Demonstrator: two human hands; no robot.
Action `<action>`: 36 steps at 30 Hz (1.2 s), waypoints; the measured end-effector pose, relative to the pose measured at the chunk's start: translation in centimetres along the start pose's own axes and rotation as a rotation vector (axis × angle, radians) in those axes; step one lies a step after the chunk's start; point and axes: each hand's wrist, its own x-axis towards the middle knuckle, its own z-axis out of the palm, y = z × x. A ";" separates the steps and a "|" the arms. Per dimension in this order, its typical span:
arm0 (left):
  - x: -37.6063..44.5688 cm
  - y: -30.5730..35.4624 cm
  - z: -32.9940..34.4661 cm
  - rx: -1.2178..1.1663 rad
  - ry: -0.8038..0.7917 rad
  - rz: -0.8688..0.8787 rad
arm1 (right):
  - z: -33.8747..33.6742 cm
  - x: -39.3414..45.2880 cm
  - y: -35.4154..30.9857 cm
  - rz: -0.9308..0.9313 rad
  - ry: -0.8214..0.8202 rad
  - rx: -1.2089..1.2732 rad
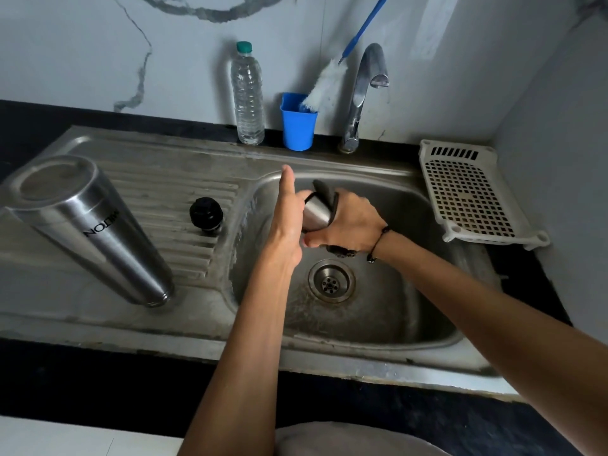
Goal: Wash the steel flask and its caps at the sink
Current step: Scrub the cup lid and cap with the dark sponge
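The steel flask [98, 225] stands upside down on the drainboard at the left, with its black inner cap [206, 213] beside it on the ribs. Over the sink basin [388, 320] my left hand [288, 225] holds the steel outer cap [316, 212], thumb pointing up; its fingers are hidden behind the cap. My right hand [353, 222] grips a dark scrub pad [325, 192] wrapped over the cap's far side. No water runs from the tap [365, 83].
A clear plastic bottle [247, 100] and a blue cup [297, 130] holding a white bottle brush [324, 87] stand behind the sink. A white perforated tray [467, 195] lies on the dark counter at the right. The drain [331, 280] sits below my hands.
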 end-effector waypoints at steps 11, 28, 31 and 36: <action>0.8 -1.2 -0.4 0.010 -0.024 0.067 | -1.0 0.2 1.8 0.059 -0.140 0.186; 0.4 -0.5 -0.2 -0.172 0.031 0.035 | -1.7 1.3 0.2 0.075 -0.206 0.373; 0.1 -0.6 0.6 -0.261 0.016 0.095 | -1.6 0.7 1.1 0.296 -0.381 0.817; 0.4 -1.1 0.8 -0.204 0.016 0.191 | -0.5 0.6 1.5 0.374 -0.410 0.925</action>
